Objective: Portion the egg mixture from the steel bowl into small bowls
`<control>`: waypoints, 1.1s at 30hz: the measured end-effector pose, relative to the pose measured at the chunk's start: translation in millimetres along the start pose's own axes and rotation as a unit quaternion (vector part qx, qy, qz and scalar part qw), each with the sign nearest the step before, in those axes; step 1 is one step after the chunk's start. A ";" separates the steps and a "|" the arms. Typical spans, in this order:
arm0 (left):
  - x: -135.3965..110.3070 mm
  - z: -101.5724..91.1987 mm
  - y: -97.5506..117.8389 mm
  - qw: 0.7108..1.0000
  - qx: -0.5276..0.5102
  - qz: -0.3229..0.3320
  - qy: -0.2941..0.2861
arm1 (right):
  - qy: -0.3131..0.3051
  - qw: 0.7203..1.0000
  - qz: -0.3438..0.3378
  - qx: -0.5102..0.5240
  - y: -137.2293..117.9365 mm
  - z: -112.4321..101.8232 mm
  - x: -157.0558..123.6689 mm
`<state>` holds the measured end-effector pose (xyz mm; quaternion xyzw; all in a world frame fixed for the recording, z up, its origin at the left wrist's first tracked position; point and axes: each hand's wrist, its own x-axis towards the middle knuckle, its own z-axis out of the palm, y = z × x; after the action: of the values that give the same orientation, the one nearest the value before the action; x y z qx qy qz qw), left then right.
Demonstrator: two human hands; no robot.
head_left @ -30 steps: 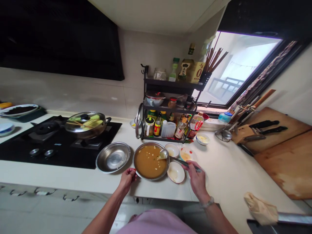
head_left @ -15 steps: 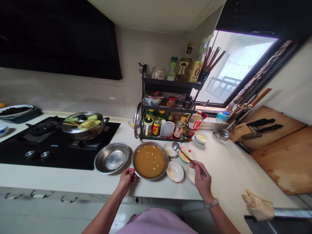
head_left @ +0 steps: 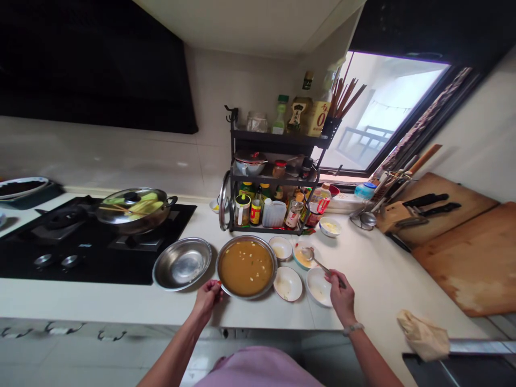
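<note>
My left hand pinches the near left rim of a round metal basin, which holds brown liquid with pale bits floating in it. My right hand grips the handle of a metal ladle, fingers wrapped round it. The ladle's head is at a bowl of yellow-orange contents; whether it touches them I cannot tell. Below the ladle's handle sits a white bowl with a little residue. Two more used white bowls, an upper one and a lower one, stand right of the basin.
A bare metal basin stands to the left, beside the black gas stove with its lidded pan. Behind is a rack of bottles and jars. Knives, cutting boards and a cloth are on the right.
My right hand has moved slightly right and toward me, and the ladle's head has shifted right and down to the bowl of yellow-orange contents. My left hand stays at the basin's rim.
</note>
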<state>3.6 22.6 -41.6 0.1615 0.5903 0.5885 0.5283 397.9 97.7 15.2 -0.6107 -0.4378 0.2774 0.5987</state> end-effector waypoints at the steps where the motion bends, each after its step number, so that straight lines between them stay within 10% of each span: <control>1: 0.0 0.0 0.0 1.000 0.002 0.001 0.002 | 0.013 1.000 0.022 0.018 0.7 1.7 -0.6; 15: -1.1 1.2 1.2 1.000 0.001 -0.001 0.004 | 0.137 0.959 0.119 0.217 -5.4 -8.2 15.9; 33: -0.9 1.6 2.3 1.000 -0.003 -0.015 0.005 | -0.032 0.964 0.130 0.232 -59.7 30.7 -24.9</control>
<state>4.2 23.3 -38.8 0.1484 0.5939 0.5830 0.5342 347.8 85.1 64.7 -0.4975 -0.2974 0.4660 0.6685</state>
